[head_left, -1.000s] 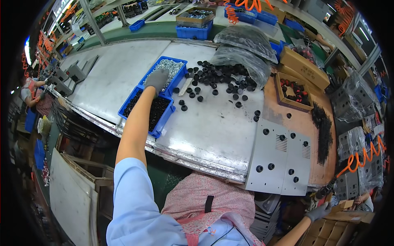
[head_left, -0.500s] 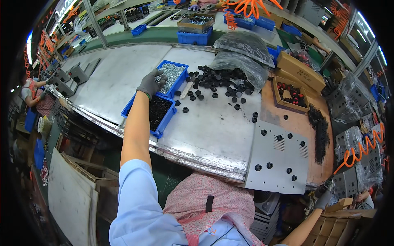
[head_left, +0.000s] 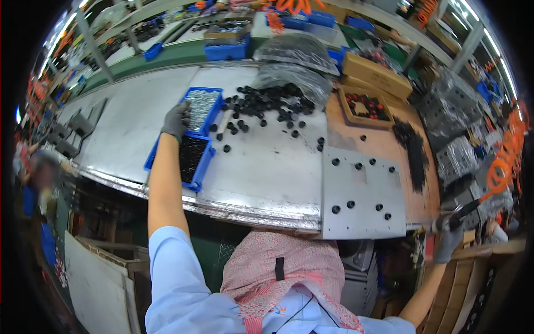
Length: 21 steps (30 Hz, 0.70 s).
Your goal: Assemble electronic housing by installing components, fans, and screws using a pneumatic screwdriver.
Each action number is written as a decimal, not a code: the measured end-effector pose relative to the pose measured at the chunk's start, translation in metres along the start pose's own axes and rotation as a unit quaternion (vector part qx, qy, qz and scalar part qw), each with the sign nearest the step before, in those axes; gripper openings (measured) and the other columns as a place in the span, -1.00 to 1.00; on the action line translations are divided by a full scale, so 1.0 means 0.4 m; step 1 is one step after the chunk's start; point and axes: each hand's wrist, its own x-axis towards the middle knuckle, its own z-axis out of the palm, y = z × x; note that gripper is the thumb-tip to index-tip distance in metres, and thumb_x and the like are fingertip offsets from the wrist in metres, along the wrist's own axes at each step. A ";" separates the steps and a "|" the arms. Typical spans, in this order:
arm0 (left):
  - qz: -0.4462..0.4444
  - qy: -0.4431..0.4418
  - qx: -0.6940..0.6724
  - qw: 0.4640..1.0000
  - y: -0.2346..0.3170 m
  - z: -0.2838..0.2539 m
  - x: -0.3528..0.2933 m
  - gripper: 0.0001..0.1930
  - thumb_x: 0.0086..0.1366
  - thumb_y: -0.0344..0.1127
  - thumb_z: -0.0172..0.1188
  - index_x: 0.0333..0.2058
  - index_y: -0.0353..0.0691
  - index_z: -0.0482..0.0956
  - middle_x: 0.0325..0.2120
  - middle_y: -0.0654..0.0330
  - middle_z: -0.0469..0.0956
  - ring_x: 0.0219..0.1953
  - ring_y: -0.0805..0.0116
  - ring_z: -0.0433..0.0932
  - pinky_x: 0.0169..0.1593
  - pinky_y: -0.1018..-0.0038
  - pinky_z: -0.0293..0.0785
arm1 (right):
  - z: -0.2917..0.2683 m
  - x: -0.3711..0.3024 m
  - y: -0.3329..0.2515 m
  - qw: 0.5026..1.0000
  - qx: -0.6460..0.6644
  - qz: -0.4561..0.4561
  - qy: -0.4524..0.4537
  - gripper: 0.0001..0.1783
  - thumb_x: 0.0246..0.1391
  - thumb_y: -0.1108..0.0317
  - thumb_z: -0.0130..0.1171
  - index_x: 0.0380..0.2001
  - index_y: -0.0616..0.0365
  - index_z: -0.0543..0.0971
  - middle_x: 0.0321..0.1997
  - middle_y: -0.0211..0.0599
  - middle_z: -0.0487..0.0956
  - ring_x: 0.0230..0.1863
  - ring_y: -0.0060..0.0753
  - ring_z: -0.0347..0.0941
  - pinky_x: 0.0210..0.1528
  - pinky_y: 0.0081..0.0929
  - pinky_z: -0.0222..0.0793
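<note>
My left hand (head_left: pixel 177 120), in a grey glove, is at the left rim of a blue bin of silver screws (head_left: pixel 202 107). Its fingers are curled together over the rim; what they hold, if anything, is too small to make out. Under my left wrist sits a second blue bin (head_left: pixel 207 161) with small black parts. At far right my right hand (head_left: pixel 448 242), also gloved, grips an air screwdriver (head_left: pixel 461 212) on an orange coiled hose (head_left: pixel 503 161). Between them a grey perforated metal panel (head_left: pixel 364 183) lies at the table's front edge, several black rubber feet standing on it.
Loose black rubber feet (head_left: pixel 278 103) spill from a clear plastic bag (head_left: pixel 295 78) on the metal table (head_left: pixel 261 178). Behind the panel are a cardboard tray (head_left: pixel 356 119) of red and black parts and a pile of black strips (head_left: pixel 411 150). Grey metal brackets (head_left: pixel 75 133) stand far left.
The whole view has shifted. My left hand has drawn back from over the screws to the bin's left rim. My right hand has come up with the screwdriver, nearer the table's height.
</note>
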 end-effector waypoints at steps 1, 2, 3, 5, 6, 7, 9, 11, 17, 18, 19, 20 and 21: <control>-0.003 0.005 -0.007 1.000 0.011 0.015 -0.016 -0.77 0.35 -0.29 0.06 -0.06 -0.22 0.42 -0.50 0.40 0.37 -0.59 0.70 0.26 -0.66 0.80 0.15 | -0.003 0.005 -0.056 0.998 -0.017 -0.021 0.056 -0.56 0.12 0.37 0.15 0.05 0.21 0.34 -0.15 -0.32 0.44 -0.12 -0.44 0.39 -0.03 -0.44 0.32; 0.000 -0.027 -0.051 0.998 0.014 0.011 -0.013 -0.78 0.36 -0.28 0.07 -0.07 -0.18 0.43 -0.51 0.42 0.34 -0.60 0.71 0.24 -0.66 0.80 0.14 | -0.020 0.014 -0.105 0.993 0.088 -0.029 0.073 -0.49 0.12 0.32 0.17 0.11 0.20 0.31 -0.08 -0.29 0.44 -0.07 -0.40 0.39 0.03 -0.37 0.31; 0.004 -0.052 -0.095 0.994 0.015 0.013 -0.014 -0.79 0.36 -0.26 0.07 -0.08 -0.14 0.45 -0.52 0.44 0.32 -0.61 0.72 0.23 -0.67 0.81 0.14 | 0.001 0.014 -0.172 0.962 0.255 -0.063 0.079 -0.45 0.12 0.23 0.17 0.12 0.21 0.31 -0.03 -0.27 0.45 -0.03 -0.34 0.39 0.10 -0.34 0.29; -0.025 -0.023 -0.119 0.992 0.022 0.119 -0.056 -0.76 0.34 -0.18 0.11 -0.09 -0.10 0.45 -0.53 0.46 0.30 -0.61 0.73 0.20 -0.66 0.83 0.10 | 0.039 -0.010 -0.363 0.919 0.366 -0.103 0.103 -0.38 0.10 0.09 0.16 0.12 0.24 0.31 -0.03 -0.24 0.45 -0.04 -0.25 0.38 0.07 -0.25 0.28; -0.023 -0.045 -0.124 0.991 0.023 0.159 -0.082 -0.70 0.31 -0.12 0.14 -0.07 -0.11 0.45 -0.52 0.46 0.30 -0.61 0.74 0.19 -0.65 0.84 0.10 | 0.092 -0.010 -0.448 0.888 0.415 -0.196 0.042 -0.40 0.09 0.09 0.17 0.09 0.23 0.33 -0.12 -0.26 0.44 -0.08 -0.30 0.37 0.00 -0.28 0.31; -0.031 -0.086 -0.126 0.988 0.015 0.208 -0.124 -0.69 0.31 -0.12 0.14 -0.06 -0.12 0.45 -0.51 0.46 0.31 -0.61 0.75 0.19 -0.65 0.85 0.09 | 0.144 -0.014 -0.511 0.843 0.456 -0.285 -0.023 -0.42 0.08 0.09 0.17 0.06 0.21 0.35 -0.21 -0.28 0.43 -0.13 -0.34 0.36 -0.08 -0.31 0.33; -0.044 -0.161 -0.138 0.976 -0.022 0.320 -0.238 -0.67 0.31 -0.12 0.15 -0.04 -0.14 0.44 -0.50 0.45 0.33 -0.60 0.77 0.19 -0.64 0.85 0.09 | 0.194 -0.046 -0.558 0.750 0.617 -0.196 -0.136 -0.49 0.10 0.12 0.15 0.02 0.20 0.36 -0.32 -0.32 0.38 -0.27 -0.39 0.36 -0.21 -0.37 0.32; -0.107 -0.211 -0.107 0.966 -0.104 0.432 -0.348 -0.64 0.31 -0.14 0.14 0.00 -0.17 0.43 -0.47 0.44 0.37 -0.61 0.79 0.20 -0.64 0.84 0.08 | 0.211 -0.032 -0.529 0.676 0.661 -0.106 -0.309 -0.64 0.16 0.17 0.07 -0.06 0.13 0.36 -0.43 -0.38 0.34 -0.47 -0.44 0.33 -0.44 -0.47 0.29; -0.344 -0.295 -0.222 0.864 -0.387 0.614 -0.683 -0.52 0.30 -0.19 0.14 0.09 -0.32 0.30 -0.31 0.31 0.43 -0.50 0.66 0.29 -0.58 0.78 0.21 | 0.443 -0.170 -0.498 0.776 0.609 0.067 -0.151 -0.57 0.00 0.23 0.15 -0.04 0.00 0.34 -0.33 -0.20 0.49 -0.47 -0.23 0.41 -0.49 -0.29 0.37; -0.382 -0.303 -0.265 0.832 -0.423 0.629 -0.715 -0.58 0.31 -0.20 0.13 0.05 -0.29 0.33 -0.37 0.35 0.41 -0.54 0.66 0.28 -0.61 0.78 0.18 | 0.458 -0.179 -0.516 0.792 0.593 0.057 -0.129 -0.57 -0.01 0.25 0.15 -0.05 0.02 0.34 -0.32 -0.18 0.48 -0.45 -0.23 0.41 -0.47 -0.29 0.38; -0.411 -0.316 -0.285 0.807 -0.434 0.643 -0.742 -0.64 0.31 -0.15 0.13 -0.03 -0.21 0.38 -0.45 0.39 0.39 -0.59 0.67 0.25 -0.65 0.78 0.13 | 0.474 -0.189 -0.531 0.805 0.581 0.048 -0.108 -0.56 -0.03 0.26 0.16 -0.06 0.04 0.34 -0.32 -0.15 0.48 -0.44 -0.23 0.42 -0.44 -0.29 0.38; -0.427 -0.317 -0.294 0.794 -0.437 0.654 -0.768 -0.74 0.33 -0.16 0.11 -0.12 -0.15 0.38 -0.48 0.40 0.38 -0.60 0.66 0.22 -0.65 0.77 0.11 | 0.486 -0.197 -0.529 0.816 0.569 0.040 -0.096 -0.56 -0.04 0.28 0.16 -0.07 0.06 0.32 -0.32 -0.11 0.47 -0.42 -0.23 0.42 -0.42 -0.29 0.39; -0.440 -0.321 -0.300 0.783 -0.430 0.664 -0.782 -0.84 0.34 -0.18 0.08 -0.22 -0.09 0.39 -0.50 0.41 0.37 -0.62 0.65 0.19 -0.65 0.76 0.10 | 0.491 -0.192 -0.530 0.826 0.549 0.002 -0.129 -0.57 -0.03 0.25 0.16 -0.08 0.06 0.30 -0.33 -0.11 0.46 -0.42 -0.26 0.42 -0.39 -0.30 0.40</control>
